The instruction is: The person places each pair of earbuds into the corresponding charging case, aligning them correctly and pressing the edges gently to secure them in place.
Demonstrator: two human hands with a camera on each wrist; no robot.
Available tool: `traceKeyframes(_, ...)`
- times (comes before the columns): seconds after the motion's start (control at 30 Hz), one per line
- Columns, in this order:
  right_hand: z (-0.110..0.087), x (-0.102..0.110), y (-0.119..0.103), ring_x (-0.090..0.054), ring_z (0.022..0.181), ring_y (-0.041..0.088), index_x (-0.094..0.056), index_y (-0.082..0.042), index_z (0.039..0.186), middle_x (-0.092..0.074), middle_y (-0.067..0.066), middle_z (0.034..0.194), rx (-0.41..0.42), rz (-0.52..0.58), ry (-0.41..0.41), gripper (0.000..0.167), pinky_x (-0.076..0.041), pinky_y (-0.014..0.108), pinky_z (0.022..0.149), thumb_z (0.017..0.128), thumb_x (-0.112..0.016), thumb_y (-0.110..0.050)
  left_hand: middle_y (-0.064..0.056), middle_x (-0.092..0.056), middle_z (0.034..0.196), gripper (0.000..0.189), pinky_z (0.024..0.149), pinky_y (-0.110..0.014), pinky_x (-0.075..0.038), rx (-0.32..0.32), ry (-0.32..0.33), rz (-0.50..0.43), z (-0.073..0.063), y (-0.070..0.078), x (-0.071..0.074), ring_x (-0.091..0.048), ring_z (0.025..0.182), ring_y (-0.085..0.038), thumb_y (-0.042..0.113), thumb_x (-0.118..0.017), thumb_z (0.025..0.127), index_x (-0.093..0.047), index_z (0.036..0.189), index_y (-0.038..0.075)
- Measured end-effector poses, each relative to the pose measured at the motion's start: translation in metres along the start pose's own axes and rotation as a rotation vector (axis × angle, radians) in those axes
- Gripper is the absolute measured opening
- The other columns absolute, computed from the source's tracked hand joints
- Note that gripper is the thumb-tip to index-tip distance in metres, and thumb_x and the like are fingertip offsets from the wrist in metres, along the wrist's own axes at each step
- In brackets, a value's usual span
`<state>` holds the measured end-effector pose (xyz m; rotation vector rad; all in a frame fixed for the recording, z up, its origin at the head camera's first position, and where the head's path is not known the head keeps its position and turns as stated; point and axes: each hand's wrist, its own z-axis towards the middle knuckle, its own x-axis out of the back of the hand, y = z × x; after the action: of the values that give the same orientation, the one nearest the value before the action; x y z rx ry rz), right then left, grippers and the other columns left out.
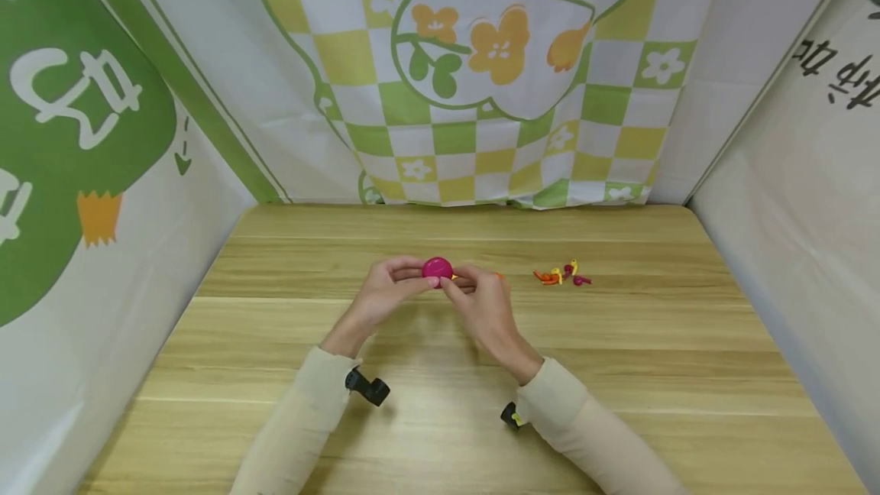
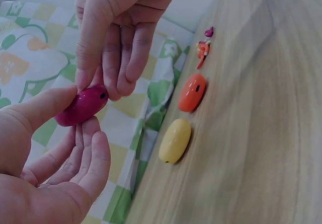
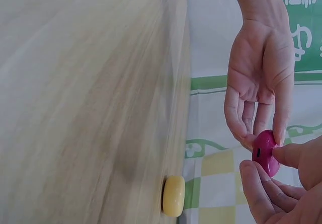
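Note:
A magenta earbud case (image 1: 437,269) is held up above the table between both hands, and its lid looks closed. My left hand (image 1: 380,292) pinches one end of it, thumb on one side and fingers on the other. At the opposite end, my right hand (image 1: 486,308) pinches it with thumb and fingertips. A small dark slot shows on the case (image 3: 265,153) in the right wrist view. Beyond the hands, an orange earbud case (image 2: 191,93) and a yellow earbud case (image 2: 175,141) lie on the table, mostly hidden by the right hand in the head view.
Several loose earbuds (image 1: 550,278) in orange, yellow and magenta lie in a small group on the wooden table (image 1: 646,373), right of the hands. A patterned cloth (image 1: 474,140) hangs along the table's back edge, with printed panels at both sides.

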<state>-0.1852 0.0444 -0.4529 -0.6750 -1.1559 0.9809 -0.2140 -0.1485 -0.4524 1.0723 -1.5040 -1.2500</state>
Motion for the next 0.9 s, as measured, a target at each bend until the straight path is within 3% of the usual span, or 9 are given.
traceKeyframes(0.2,-0.006,0.006,0.000,-0.080,0.082,0.021,-0.078,0.003,0.113,-0.082,0.012,0.093,0.026,-0.027,0.002,0.028,-0.067,0.029,0.071,0.096,-0.080,-0.019,-0.005,-0.078,0.113,0.034,0.094,-0.028,-0.062,-0.033,-0.024,-0.025,-0.002,-0.003,-0.008,-0.073,0.104,-0.012,0.011,-0.081,0.094,-0.072,0.124,-0.001)
traceKeyframes(0.4,-0.013,0.013,0.004,-0.080,0.084,0.023,-0.077,0.003,0.114,-0.082,0.015,0.095,0.030,-0.018,-0.015,0.026,-0.067,0.028,0.072,0.096,-0.080,-0.017,-0.012,-0.077,0.119,0.033,0.095,-0.029,-0.063,-0.024,-0.033,-0.013,-0.005,-0.004,-0.015,-0.074,0.105,-0.014,0.011,-0.081,0.093,-0.073,0.124,0.000)
traceKeyframes(0.63,-0.017,0.028,0.010,-0.080,0.088,0.020,-0.077,-0.002,0.112,-0.082,0.012,0.100,0.043,0.024,-0.131,0.021,-0.066,0.025,0.077,0.098,-0.078,-0.017,-0.016,-0.075,0.126,0.033,0.095,-0.028,-0.063,-0.034,-0.068,0.051,-0.011,-0.003,-0.016,-0.075,0.108,-0.020,0.012,-0.081,0.094,-0.074,0.125,0.004)
traceKeyframes(0.9,-0.007,0.051,0.014,-0.080,0.096,0.022,-0.077,-0.002,0.120,-0.081,0.013,0.110,0.145,0.003,-0.236,0.027,-0.067,0.028,0.084,0.097,-0.079,-0.015,-0.017,-0.076,0.123,0.032,0.091,-0.026,-0.064,-0.077,-0.126,0.041,-0.019,0.002,-0.017,-0.075,0.104,-0.020,0.008,-0.081,0.093,-0.074,0.124,0.001)
